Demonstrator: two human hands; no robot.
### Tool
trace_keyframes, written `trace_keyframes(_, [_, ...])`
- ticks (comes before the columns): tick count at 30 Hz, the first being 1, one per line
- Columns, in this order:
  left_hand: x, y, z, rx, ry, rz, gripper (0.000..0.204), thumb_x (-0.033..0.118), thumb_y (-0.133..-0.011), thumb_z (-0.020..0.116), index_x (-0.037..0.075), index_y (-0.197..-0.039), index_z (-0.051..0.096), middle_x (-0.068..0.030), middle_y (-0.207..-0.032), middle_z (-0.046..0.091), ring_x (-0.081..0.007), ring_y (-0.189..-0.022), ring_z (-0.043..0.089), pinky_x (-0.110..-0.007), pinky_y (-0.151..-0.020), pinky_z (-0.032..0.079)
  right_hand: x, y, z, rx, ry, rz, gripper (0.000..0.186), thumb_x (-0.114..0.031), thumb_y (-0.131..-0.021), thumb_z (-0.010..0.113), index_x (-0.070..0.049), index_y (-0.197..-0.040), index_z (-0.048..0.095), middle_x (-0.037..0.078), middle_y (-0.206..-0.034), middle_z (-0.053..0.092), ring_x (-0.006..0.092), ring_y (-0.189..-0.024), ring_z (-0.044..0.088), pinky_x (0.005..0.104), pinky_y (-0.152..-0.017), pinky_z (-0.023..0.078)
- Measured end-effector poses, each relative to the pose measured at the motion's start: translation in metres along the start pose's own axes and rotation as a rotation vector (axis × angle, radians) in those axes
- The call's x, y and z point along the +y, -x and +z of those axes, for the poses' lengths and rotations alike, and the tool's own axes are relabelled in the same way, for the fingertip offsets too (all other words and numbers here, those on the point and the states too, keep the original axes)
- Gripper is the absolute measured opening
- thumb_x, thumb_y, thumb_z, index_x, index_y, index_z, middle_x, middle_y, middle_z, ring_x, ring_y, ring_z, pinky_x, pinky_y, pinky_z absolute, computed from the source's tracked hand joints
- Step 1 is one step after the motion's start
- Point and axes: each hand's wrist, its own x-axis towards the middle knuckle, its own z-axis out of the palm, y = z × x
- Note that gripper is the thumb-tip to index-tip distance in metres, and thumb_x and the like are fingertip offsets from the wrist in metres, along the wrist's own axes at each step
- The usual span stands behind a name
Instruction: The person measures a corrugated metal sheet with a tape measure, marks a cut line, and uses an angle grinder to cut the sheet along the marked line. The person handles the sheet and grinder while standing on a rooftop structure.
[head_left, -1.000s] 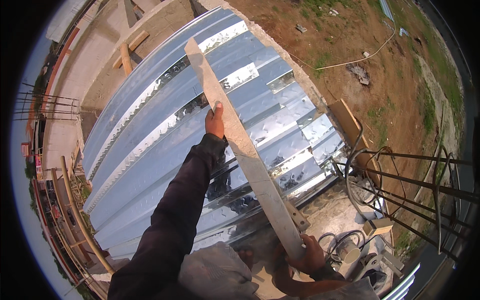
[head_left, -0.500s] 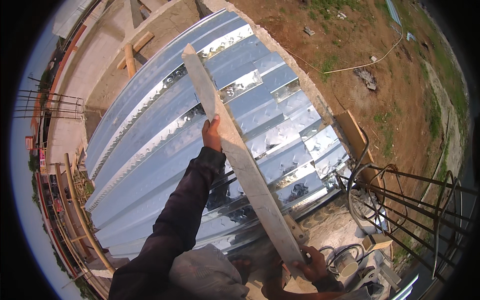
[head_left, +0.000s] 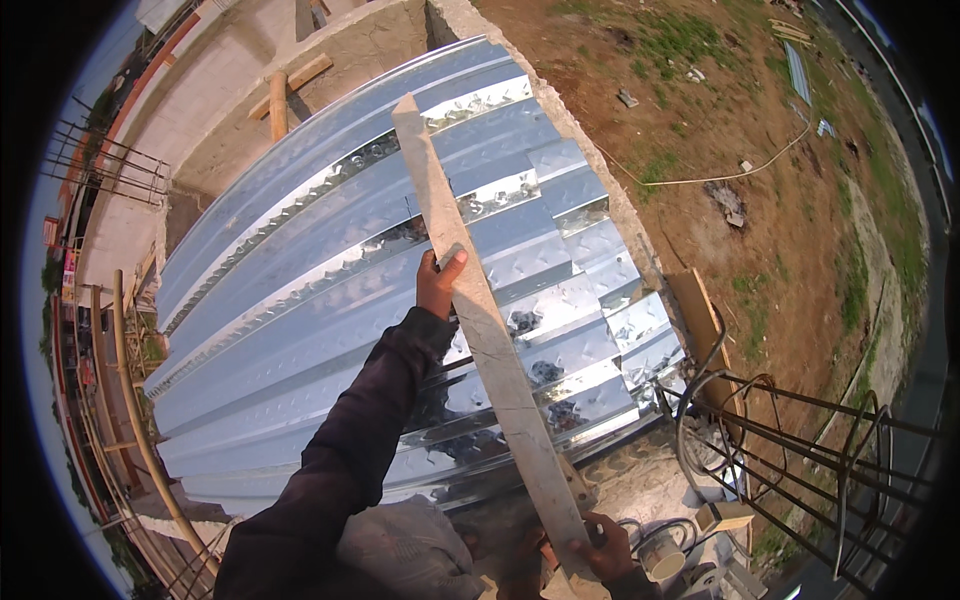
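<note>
A long grey-white wooden plank [head_left: 490,345], stained and pointed at its far end, lies slanting across ribbed silver metal decking sheets [head_left: 300,310]. My left hand [head_left: 438,287] grips the plank's left edge, about halfway along, with the thumb on top. Around its near end, at the lower right, my right hand [head_left: 605,550] is closed, fingers at the plank's right edge. The underside of the plank and some of my fingertips are hidden. Below my left forearm sits a pale, bulging sack-like thing [head_left: 408,548].
Bent steel rebar [head_left: 790,440] juts out at the right, beside an upright board [head_left: 705,340]. A pale round container [head_left: 662,557] and a cable lie at the lower right. Bamboo poles [head_left: 135,390] stand left. Bare earth [head_left: 640,110] lies below the decking's right edge.
The whole view has shifted and turned slightly. The plank appears a little more upright in it, while both hands keep hold of it in about the same places.
</note>
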Motion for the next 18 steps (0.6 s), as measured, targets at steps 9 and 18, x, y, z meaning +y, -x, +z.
trace_keyframes(9, [0.012, -0.008, 0.013, -0.031, -0.065, 0.041, 0.056, 0.034, -0.082, 0.080, -0.005, -0.113, 0.055, -0.0124, -0.100, 0.064, -0.0192, -0.085, 0.064, -0.031, -0.077, 0.052, -0.005, -0.004, -0.003, 0.040, -0.073, 0.032, 0.053, -0.011, -0.075, 0.083, -0.004, -0.124, 0.062, 0.016, -0.113, 0.064, 0.0254, -0.106, 0.065, 0.0383, -0.087, 0.054])
trace_keyframes(18, [0.021, -0.001, 0.014, -0.081, -0.071, 0.012, 0.050, 0.024, -0.089, 0.071, -0.008, -0.123, 0.055, -0.0161, -0.105, 0.064, -0.0262, -0.087, 0.067, -0.037, -0.077, 0.056, -0.026, -0.014, -0.018, -0.012, -0.006, 0.039, 0.058, -0.013, -0.073, 0.079, -0.002, -0.127, 0.061, 0.019, -0.110, 0.065, 0.0299, -0.102, 0.066, 0.0385, -0.091, 0.052])
